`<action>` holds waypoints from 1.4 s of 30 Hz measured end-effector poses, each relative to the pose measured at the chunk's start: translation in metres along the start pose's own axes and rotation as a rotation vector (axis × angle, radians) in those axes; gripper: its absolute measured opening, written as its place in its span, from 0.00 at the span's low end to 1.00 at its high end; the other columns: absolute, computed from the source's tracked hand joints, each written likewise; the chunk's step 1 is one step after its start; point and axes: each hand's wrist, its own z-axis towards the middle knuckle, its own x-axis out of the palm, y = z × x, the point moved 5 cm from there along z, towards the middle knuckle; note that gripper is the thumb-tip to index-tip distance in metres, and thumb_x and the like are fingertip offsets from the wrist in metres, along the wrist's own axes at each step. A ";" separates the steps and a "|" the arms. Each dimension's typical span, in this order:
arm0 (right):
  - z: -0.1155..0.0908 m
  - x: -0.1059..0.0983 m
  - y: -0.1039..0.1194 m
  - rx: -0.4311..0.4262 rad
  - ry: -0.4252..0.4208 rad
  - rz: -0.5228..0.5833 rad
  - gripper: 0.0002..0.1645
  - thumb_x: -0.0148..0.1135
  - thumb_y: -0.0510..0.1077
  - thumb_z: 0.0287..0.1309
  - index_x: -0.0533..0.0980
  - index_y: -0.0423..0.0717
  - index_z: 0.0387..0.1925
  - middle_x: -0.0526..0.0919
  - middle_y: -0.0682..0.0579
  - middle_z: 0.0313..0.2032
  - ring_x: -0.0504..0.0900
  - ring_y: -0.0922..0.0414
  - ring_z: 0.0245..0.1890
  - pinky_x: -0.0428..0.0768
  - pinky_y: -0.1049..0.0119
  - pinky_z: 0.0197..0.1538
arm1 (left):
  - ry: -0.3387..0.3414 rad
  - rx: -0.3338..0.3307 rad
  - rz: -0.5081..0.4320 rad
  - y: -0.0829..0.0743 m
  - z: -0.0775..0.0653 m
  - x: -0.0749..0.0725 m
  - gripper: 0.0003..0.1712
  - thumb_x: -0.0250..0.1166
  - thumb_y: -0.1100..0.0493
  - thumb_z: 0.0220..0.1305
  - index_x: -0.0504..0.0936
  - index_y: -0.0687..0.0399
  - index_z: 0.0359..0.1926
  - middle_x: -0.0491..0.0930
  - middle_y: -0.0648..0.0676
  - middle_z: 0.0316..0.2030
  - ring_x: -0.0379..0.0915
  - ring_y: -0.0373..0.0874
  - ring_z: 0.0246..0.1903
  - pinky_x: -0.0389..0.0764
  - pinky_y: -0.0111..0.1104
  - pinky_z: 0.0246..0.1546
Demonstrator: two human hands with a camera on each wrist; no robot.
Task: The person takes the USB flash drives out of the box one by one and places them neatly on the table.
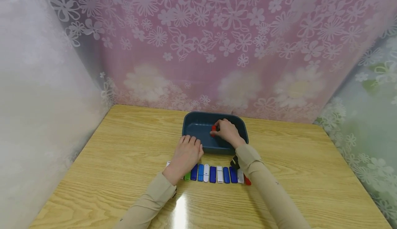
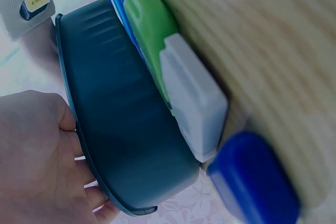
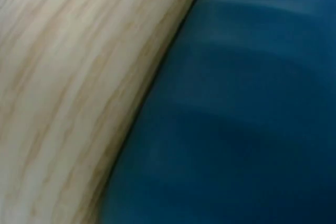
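Note:
A dark blue plastic basin stands toward the back of the table. My left hand holds its near left rim, with the fingers hooked over the edge in the left wrist view. Inside the basin, my right hand pinches a small red stick, which looks like a USB flash drive, between thumb and fingers. The right wrist view shows only the basin's outer wall and the tabletop.
In front of the basin runs a row of flash drives, among them a green one, a white one, a blue one and a red one at the right end. Floral curtains hang behind the wooden table.

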 end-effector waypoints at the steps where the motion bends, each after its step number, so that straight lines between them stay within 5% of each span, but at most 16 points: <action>1: 0.000 0.000 0.001 0.000 0.010 0.005 0.29 0.72 0.53 0.61 0.79 0.36 0.54 0.81 0.41 0.44 0.81 0.47 0.43 0.80 0.51 0.49 | -0.002 0.001 0.000 0.000 0.000 0.000 0.11 0.61 0.55 0.71 0.83 0.57 0.36 0.82 0.54 0.34 0.77 0.51 0.39 0.76 0.43 0.53; 11: -0.001 0.000 0.003 0.030 0.073 0.100 0.23 0.75 0.38 0.56 0.76 0.43 0.52 0.82 0.45 0.38 0.81 0.51 0.33 0.82 0.58 0.39 | -0.042 0.020 0.004 0.000 -0.001 0.000 0.11 0.63 0.55 0.70 0.82 0.57 0.34 0.80 0.54 0.31 0.76 0.52 0.37 0.76 0.43 0.51; 17: -0.005 -0.003 0.000 0.023 0.114 0.167 0.20 0.73 0.36 0.58 0.78 0.41 0.51 0.83 0.42 0.40 0.84 0.52 0.28 0.84 0.61 0.33 | -0.032 0.017 0.005 0.000 -0.002 0.000 0.10 0.62 0.55 0.71 0.81 0.56 0.33 0.80 0.53 0.31 0.76 0.51 0.38 0.76 0.43 0.52; 25: -0.007 -0.009 -0.001 0.033 0.140 0.123 0.19 0.69 0.36 0.61 0.80 0.42 0.54 0.84 0.41 0.42 0.84 0.53 0.28 0.84 0.62 0.33 | -0.046 0.018 0.009 0.001 -0.001 0.001 0.11 0.63 0.55 0.70 0.81 0.56 0.33 0.80 0.54 0.31 0.76 0.52 0.38 0.76 0.43 0.51; 31: -0.012 -0.022 -0.002 0.006 0.071 0.180 0.17 0.66 0.35 0.64 0.79 0.42 0.54 0.85 0.42 0.40 0.84 0.54 0.25 0.83 0.63 0.29 | -0.049 0.026 -0.004 0.000 -0.002 0.000 0.11 0.61 0.55 0.71 0.81 0.57 0.33 0.80 0.54 0.31 0.76 0.52 0.37 0.76 0.43 0.51; 37: -0.018 -0.040 -0.003 -0.031 -0.046 0.154 0.17 0.66 0.38 0.65 0.79 0.43 0.55 0.85 0.41 0.43 0.84 0.49 0.33 0.81 0.58 0.35 | -0.035 0.026 -0.003 0.000 -0.002 0.001 0.13 0.58 0.55 0.73 0.81 0.56 0.33 0.80 0.54 0.31 0.76 0.52 0.37 0.76 0.43 0.51; 42: -0.029 -0.051 -0.007 -0.030 -0.104 0.274 0.18 0.64 0.36 0.66 0.77 0.40 0.57 0.82 0.39 0.45 0.84 0.45 0.38 0.83 0.54 0.38 | -0.025 0.025 0.006 0.000 -0.002 0.001 0.13 0.58 0.55 0.74 0.81 0.56 0.33 0.80 0.53 0.31 0.76 0.51 0.37 0.75 0.43 0.51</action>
